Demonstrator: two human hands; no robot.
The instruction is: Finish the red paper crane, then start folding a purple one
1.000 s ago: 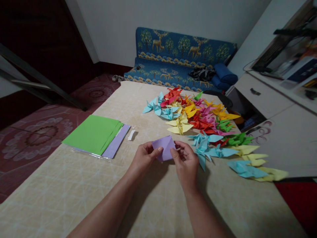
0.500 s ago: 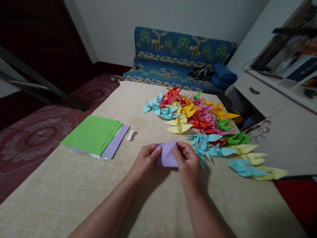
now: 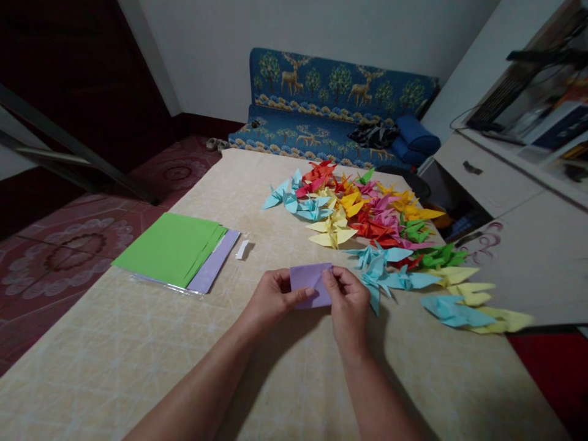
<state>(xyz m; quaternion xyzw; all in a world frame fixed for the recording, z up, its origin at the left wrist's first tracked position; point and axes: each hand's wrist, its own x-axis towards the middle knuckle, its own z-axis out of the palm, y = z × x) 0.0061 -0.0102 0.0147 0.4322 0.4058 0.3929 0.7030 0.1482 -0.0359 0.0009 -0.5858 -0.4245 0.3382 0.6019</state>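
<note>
A small folded piece of purple paper (image 3: pixel 307 278) is held just above the beige table (image 3: pixel 138 355) in front of me. My left hand (image 3: pixel 271 300) pinches its left and lower edge, thumb lying across the paper. My right hand (image 3: pixel 349 300) grips its right side with fingers curled. Both hands are closed on the paper.
A stack of green and lilac paper sheets (image 3: pixel 177 250) lies to the left, a small white scrap (image 3: pixel 243 250) beside it. A heap of several coloured paper cranes (image 3: pixel 367 226) spreads over the right of the table. A blue patterned sofa (image 3: pixel 331 116) and white cabinet (image 3: pixel 514 202) stand beyond.
The purple paper went from a raised diamond shape to a flatter, lower folded rectangle. My left thumb has slid across its lower edge; both hands have stayed in place.
</note>
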